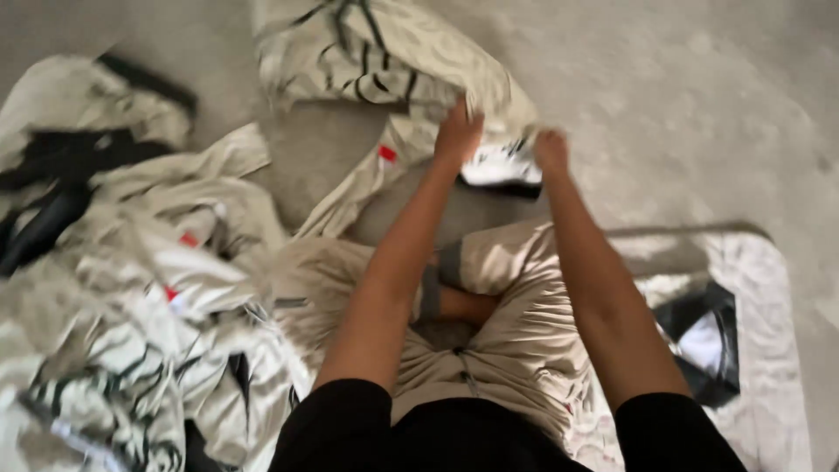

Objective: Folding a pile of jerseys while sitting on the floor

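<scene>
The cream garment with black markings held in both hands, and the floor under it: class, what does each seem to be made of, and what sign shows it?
Cream garment: seemingly a thin, slightly glossy woven fabric; it crumples into soft folds where the left hand and right hand grip it. Floor: probably bare concrete or a similar hard surface, grey, matt and mottled; blur leaves this open.

A bare, grey concrete floor (699, 105) in what looks like a garment workroom or packing space rather than a home. The person sits cross-legged on it. Beyond the fingers (458, 122) lies a cream garment with black streaks (376, 52); a heap of matching cream-and-black garments (131, 288), some with small red tags, spreads to the left of the fingers. A pale cloth (760, 306) lies to their right, nearer the person.
</scene>
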